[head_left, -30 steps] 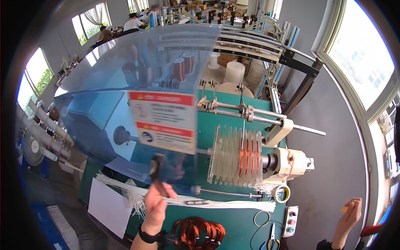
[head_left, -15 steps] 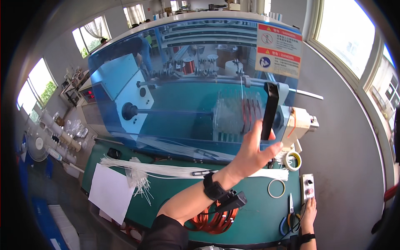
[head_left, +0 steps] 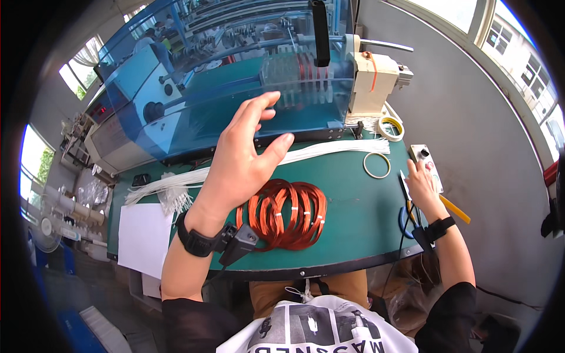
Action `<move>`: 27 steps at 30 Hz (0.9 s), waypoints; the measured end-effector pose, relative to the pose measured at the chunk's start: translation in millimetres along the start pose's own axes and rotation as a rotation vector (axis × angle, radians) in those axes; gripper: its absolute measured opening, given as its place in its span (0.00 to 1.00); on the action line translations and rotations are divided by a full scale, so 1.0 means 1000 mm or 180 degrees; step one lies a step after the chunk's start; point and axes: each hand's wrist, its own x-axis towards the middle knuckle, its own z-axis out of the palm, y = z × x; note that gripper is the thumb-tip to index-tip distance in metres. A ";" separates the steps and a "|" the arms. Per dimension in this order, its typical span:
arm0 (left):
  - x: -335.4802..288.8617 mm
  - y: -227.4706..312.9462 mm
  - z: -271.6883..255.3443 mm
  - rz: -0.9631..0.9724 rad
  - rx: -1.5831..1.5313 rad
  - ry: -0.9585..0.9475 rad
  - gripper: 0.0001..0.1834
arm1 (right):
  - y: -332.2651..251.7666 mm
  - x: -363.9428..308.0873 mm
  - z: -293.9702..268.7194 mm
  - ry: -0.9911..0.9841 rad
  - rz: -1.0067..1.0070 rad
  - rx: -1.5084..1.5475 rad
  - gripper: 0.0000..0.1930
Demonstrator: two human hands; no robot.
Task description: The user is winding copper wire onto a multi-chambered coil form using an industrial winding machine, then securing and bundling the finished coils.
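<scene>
My left hand [head_left: 244, 147] is in the air before the blue see-through cover [head_left: 235, 112] of a winding machine, fingers apart and nothing in them. Above and to its right is the cover's black handle [head_left: 319, 35], apart from the hand. Behind the cover, reddish wire lies on a clear ridged former [head_left: 294, 70] on the shaft. At the table's right edge my right hand [head_left: 421, 187] rests on a small control box [head_left: 421, 153] with a knob, fingers stretched out. Coils of copper wire [head_left: 282, 215] lie on the table below my left hand.
White ties or sleeves [head_left: 347, 148] lie in a long bundle along the machine. Blue-handled scissors [head_left: 406, 219] are beside my right hand. A tape roll [head_left: 390, 128], a thin ring [head_left: 376, 165] and white paper [head_left: 141, 238] lie on the green table [head_left: 353, 217].
My left hand has come away from the black handle, back toward me and to the left. The view has tipped down, showing more table. My right hand stays at the control box.
</scene>
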 end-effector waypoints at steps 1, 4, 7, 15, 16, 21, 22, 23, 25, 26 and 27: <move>-0.020 0.006 -0.011 -0.0058 0.0208 -0.0026 0.29 | -0.017 0.000 -0.009 0.0159 -0.0471 0.0137 0.30; -0.080 0.002 -0.028 -0.0190 0.0631 -0.0060 0.31 | -0.040 -0.002 -0.050 0.0259 -0.0636 0.0196 0.35; -0.143 0.002 -0.032 -0.0546 0.0675 -0.0177 0.28 | -0.025 -0.023 -0.073 0.0278 -0.0812 0.0862 0.21; -0.268 -0.021 0.019 -0.1532 0.0086 0.0176 0.19 | -0.032 -0.152 0.008 -0.0382 -0.1257 0.0485 0.16; -0.270 -0.021 0.025 -0.1566 0.0086 0.0277 0.18 | -0.027 -0.155 0.020 -0.0038 -0.1119 0.0625 0.16; -0.253 -0.016 0.054 -0.1173 0.0358 0.0138 0.17 | -0.023 -0.162 0.069 0.1084 -0.0569 0.1047 0.14; -0.248 -0.014 0.056 -0.1073 0.0378 0.0049 0.17 | -0.023 -0.167 0.066 0.1306 -0.0327 0.0753 0.13; -0.242 -0.011 0.059 -0.1036 0.0375 -0.0051 0.17 | -0.019 -0.175 0.070 0.1539 0.0080 0.0599 0.12; -0.230 -0.003 0.066 -0.0885 0.0293 -0.0161 0.17 | -0.007 -0.200 0.081 0.1744 0.0981 0.0967 0.12; -0.223 0.001 0.074 -0.0841 0.0193 -0.0287 0.17 | 0.002 -0.213 0.084 0.1575 0.1070 0.0981 0.13; -0.214 0.005 0.086 -0.0759 0.0078 -0.0430 0.16 | 0.012 -0.222 0.084 0.1472 0.0801 0.1348 0.16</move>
